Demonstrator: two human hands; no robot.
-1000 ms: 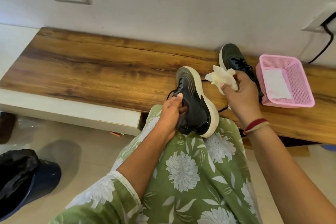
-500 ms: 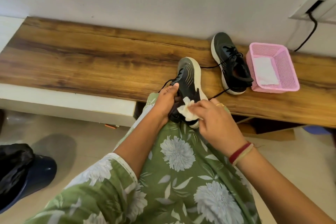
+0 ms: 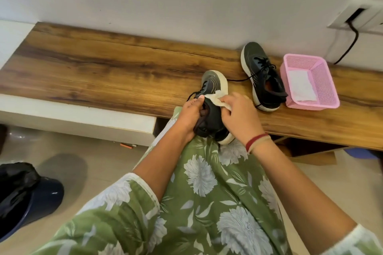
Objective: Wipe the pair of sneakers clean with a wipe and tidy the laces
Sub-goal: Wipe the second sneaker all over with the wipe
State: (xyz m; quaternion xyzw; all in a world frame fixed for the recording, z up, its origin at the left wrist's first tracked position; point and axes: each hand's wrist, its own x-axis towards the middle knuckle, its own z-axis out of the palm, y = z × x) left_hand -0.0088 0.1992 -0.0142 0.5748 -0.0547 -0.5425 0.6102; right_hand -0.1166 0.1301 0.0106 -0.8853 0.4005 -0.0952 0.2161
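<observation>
Sneaker (image 3: 213, 85) rests with its heel on the lap, toe over the tabletop (image 3: 103, 72) edge. Left hand (image 3: 189, 115) grips its collar; right hand (image 3: 240, 118) pinches the wipe (image 3: 216, 99) against the upper. Advice: brace firmly, wipe in short overlapping strokes toward the toe.

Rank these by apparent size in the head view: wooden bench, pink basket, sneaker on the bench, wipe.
1. wooden bench
2. pink basket and sneaker on the bench, too alike to rank
3. wipe, partly covered by the right hand
</observation>
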